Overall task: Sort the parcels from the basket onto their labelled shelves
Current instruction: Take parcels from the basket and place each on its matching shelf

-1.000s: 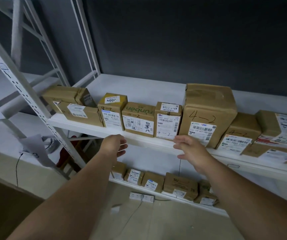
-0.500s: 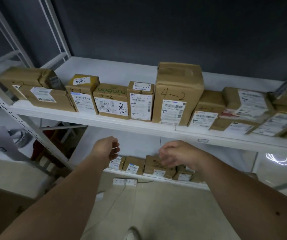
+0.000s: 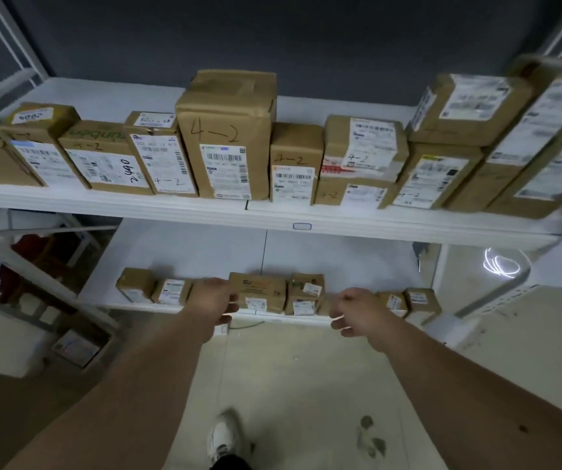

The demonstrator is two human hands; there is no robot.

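Several brown cardboard parcels marked "4-2" stand in a row on the upper white shelf (image 3: 272, 217); the tallest parcel (image 3: 227, 134) is in the middle. Smaller parcels (image 3: 257, 291) line the front of the lower shelf (image 3: 205, 252). My left hand (image 3: 213, 305) and my right hand (image 3: 355, 312) hang in front of the lower shelf with fingers loosely curled, holding nothing. No basket is in view.
White slotted uprights (image 3: 35, 276) frame the rack on the left. A power strip and cable lie on the floor under the lower shelf. My shoe (image 3: 223, 439) is on the pale floor below. A bright light reflection (image 3: 503, 264) shows at the right.
Both hands have dropped from the upper shelf's edge down to the level of the lower shelf, and their fingers have curled. The view has shifted right and downward.
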